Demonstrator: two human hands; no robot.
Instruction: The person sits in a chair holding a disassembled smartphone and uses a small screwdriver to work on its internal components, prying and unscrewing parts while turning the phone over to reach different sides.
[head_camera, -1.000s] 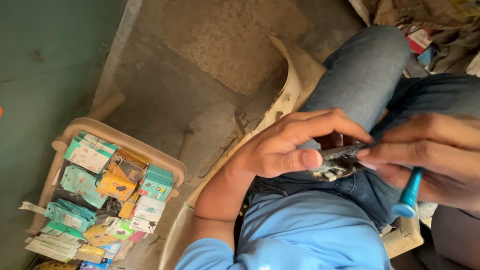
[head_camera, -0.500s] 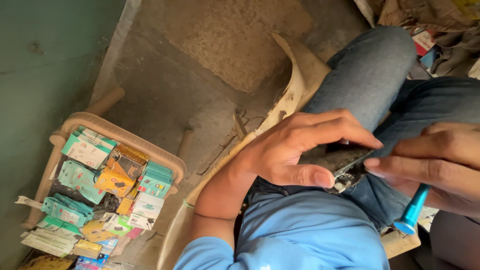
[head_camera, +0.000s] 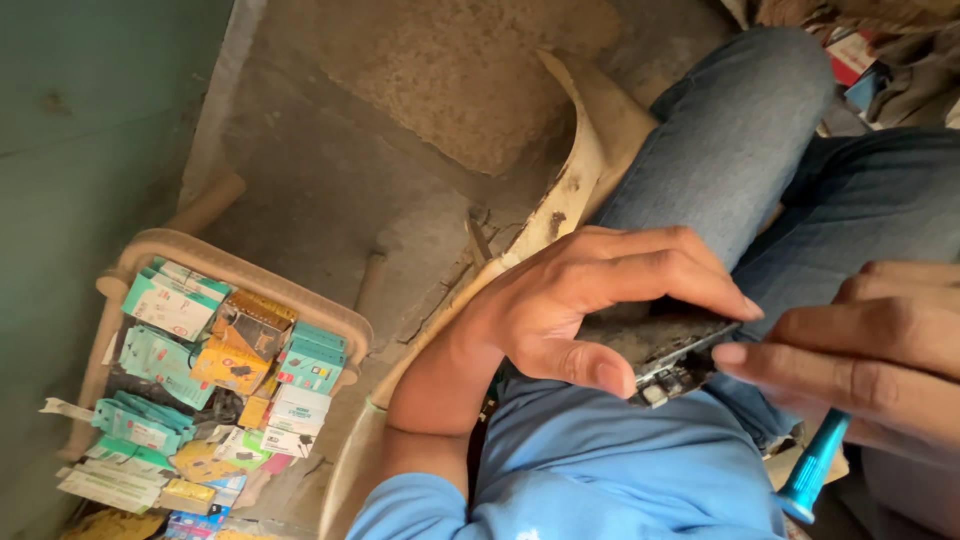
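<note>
My left hand (head_camera: 590, 300) grips a small dark opened electronic device (head_camera: 665, 355) over my lap, thumb under it and fingers curled across its top. Bare circuit parts show at the device's near edge. My right hand (head_camera: 865, 355) holds a blue-handled screwdriver (head_camera: 812, 468), whose handle sticks out below the fingers; its tip is hidden. The right fingertips touch the right end of the device. I sit in blue jeans and a light blue shirt.
A beige plastic basket (head_camera: 255, 275) at lower left is packed with several small green, orange and white boxes. A cream plastic chair edge (head_camera: 575, 185) curves beside my left leg. Rough concrete floor (head_camera: 440, 110) lies beyond. A green wall runs along the left.
My left thumb slid along the device's near edge and the fingers spread further over its top. The right hand shifted slightly right and down with the screwdriver.
</note>
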